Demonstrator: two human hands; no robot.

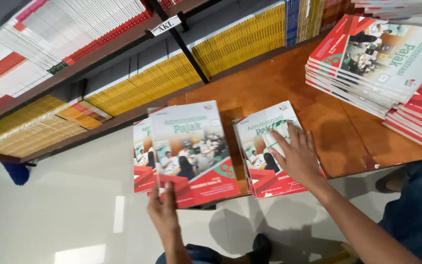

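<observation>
Textbook (191,151), red-and-white cover: lifted at the wooden counter's (279,88) front edge, left hand (164,208) clamped on its lower corner. Second small stack (269,156) beside it, right hand (296,156) flat on top, fingers spread. Risk: stacks overhanging the edge could slide to the floor; the corner-held copy could slip free.

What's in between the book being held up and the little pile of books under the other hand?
Only a strip of bare brown table separates the held book from the small stack, seen from the head camera.
</observation>
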